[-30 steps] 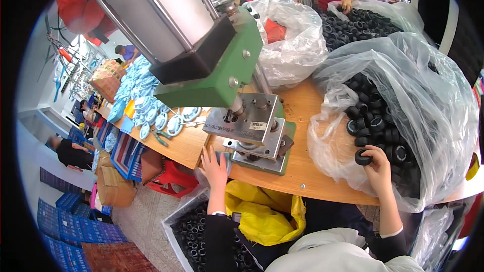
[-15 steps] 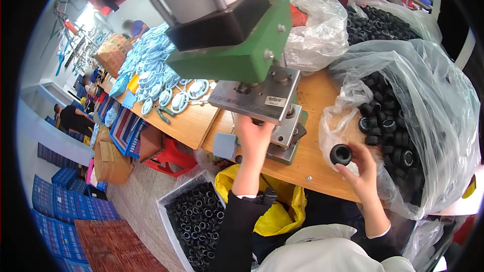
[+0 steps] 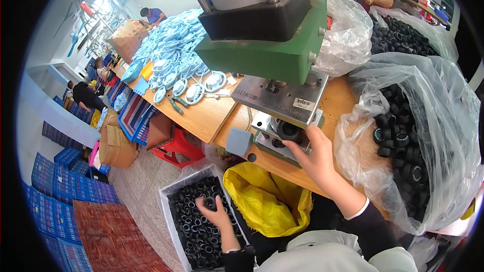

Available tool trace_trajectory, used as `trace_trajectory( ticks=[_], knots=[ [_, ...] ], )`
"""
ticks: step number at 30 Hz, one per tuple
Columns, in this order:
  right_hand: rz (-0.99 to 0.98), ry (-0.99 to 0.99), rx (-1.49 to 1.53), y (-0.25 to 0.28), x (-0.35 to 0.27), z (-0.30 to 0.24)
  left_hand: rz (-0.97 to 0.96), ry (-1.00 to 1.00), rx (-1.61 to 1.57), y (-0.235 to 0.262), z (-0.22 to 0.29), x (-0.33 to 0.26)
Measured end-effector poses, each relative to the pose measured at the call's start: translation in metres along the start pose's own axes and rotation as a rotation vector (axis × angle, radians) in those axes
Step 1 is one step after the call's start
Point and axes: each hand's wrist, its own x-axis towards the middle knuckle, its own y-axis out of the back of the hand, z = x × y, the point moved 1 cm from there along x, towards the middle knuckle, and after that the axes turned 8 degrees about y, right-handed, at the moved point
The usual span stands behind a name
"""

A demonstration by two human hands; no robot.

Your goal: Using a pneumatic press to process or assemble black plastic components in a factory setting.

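Observation:
My right hand (image 3: 318,157) reaches into the press, thumb and fingers closed around a small black wheel (image 3: 289,130) at the lower metal die (image 3: 267,126). Above it sits the upper die plate (image 3: 277,99), under the green press head (image 3: 257,55). Lower left, my left hand (image 3: 217,215) is over a white box (image 3: 169,206) of black rings. A black ring (image 3: 209,202) shows between its thumb and fingers.
A clear plastic bag (image 3: 448,121) of black wheels lies on the right of the wooden table (image 3: 201,123). A yellow sack (image 3: 267,201) hangs in front. A grey-blue block (image 3: 239,141) stands left of the press. Light-blue parts (image 3: 171,45) are heaped further left; people work beyond.
My left hand has moved from the press down to the box, now with a black ring. The right hand has brought its wheel from beside the bag into the press. The view has shifted.

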Motion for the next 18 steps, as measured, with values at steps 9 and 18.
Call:
trace_trajectory(
  ticks=[9, 18],
  knots=[
    [0.013, -0.098, -0.002, -0.014, 0.037, -0.003, -0.087, -0.16, 0.176, -0.006, 0.0, 0.037],
    [0.009, -0.036, -0.104, 0.021, -0.025, -0.006, -0.49, -0.685, 0.207, -0.15, 0.122, 0.077]
  ],
)
